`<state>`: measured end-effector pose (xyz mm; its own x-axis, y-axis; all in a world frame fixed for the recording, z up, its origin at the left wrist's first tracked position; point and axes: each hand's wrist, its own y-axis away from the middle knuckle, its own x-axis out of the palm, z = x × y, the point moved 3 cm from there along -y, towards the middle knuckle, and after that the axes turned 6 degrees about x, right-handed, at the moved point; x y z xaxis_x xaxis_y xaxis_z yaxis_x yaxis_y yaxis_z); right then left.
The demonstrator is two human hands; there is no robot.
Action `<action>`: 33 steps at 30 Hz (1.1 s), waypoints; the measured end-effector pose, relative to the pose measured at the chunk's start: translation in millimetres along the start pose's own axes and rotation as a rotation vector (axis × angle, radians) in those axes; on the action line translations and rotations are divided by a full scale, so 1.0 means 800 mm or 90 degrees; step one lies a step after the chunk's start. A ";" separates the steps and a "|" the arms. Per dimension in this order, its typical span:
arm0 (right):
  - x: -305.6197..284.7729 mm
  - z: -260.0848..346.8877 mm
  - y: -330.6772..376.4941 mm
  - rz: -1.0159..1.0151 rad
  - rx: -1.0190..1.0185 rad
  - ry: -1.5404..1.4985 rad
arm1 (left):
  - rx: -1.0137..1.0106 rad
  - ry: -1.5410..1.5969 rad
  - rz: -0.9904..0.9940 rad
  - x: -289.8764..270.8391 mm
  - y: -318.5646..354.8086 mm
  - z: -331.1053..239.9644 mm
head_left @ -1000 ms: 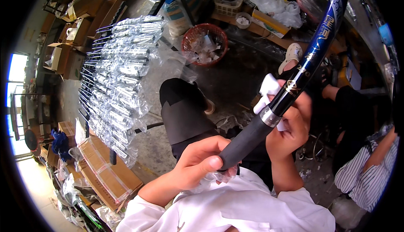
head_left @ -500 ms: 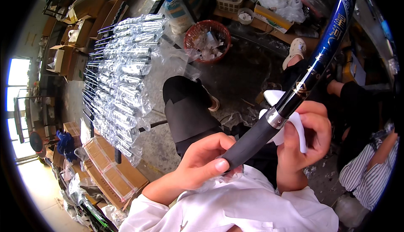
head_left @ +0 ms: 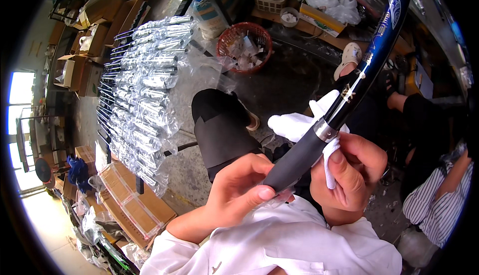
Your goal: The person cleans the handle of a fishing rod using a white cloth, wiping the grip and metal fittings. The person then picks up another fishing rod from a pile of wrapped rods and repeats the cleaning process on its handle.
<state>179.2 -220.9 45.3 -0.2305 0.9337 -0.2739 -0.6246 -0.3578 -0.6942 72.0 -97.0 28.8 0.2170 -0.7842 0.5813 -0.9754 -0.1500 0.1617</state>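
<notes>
A fishing rod (head_left: 359,68) with a glossy blue and black shaft, a silver collar and a dark grey grip slants from the upper right down to my lap. My left hand (head_left: 239,185) is closed around the butt of its grip, thumb on top. A white cloth (head_left: 294,125) is bunched around the shaft by the silver collar, one end sticking out to the left. Pinching that cloth against the near side of the rod is my right hand (head_left: 352,178). Clear plastic film (head_left: 274,197) shows under the grip's lower end.
Many plastic-wrapped rods (head_left: 144,95) lie in a row on a rack at left. A red basket (head_left: 244,48) of scraps stands ahead. A cardboard box (head_left: 134,202) sits at lower left. Another person's striped sleeve (head_left: 431,205) shows at right, near shelves and cartons.
The rod has turned about its length, and its upper part has shifted left. My right hand and the cloth have moved slightly down and left; more cloth now sticks out beyond the rod.
</notes>
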 end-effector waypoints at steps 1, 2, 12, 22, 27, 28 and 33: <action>0.000 -0.001 -0.001 -0.005 0.002 -0.008 | -0.013 -0.006 0.007 -0.001 0.001 -0.001; 0.001 -0.002 -0.003 -0.003 0.005 -0.028 | -0.026 -0.012 0.014 -0.002 0.001 -0.002; -0.002 -0.004 -0.009 0.028 0.027 -0.085 | -0.012 0.082 0.030 -0.001 -0.003 0.001; -0.005 -0.005 -0.015 -0.007 0.005 -0.024 | 0.074 -0.091 -0.028 0.001 0.004 0.002; 0.000 0.006 -0.007 -0.026 0.013 0.031 | 0.170 -0.243 -0.071 0.006 0.007 0.001; -0.003 0.010 -0.003 -0.006 0.040 0.053 | 0.169 -0.217 -0.077 0.007 0.006 0.002; -0.002 0.003 -0.003 0.013 0.030 0.047 | 0.113 -0.041 -0.081 0.007 0.008 0.000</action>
<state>179.1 -221.1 49.3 -0.1887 0.9222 -0.3376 -0.6551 -0.3743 -0.6563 67.0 -102.7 33.0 0.3407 -0.7885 0.5121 -0.9334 -0.3488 0.0839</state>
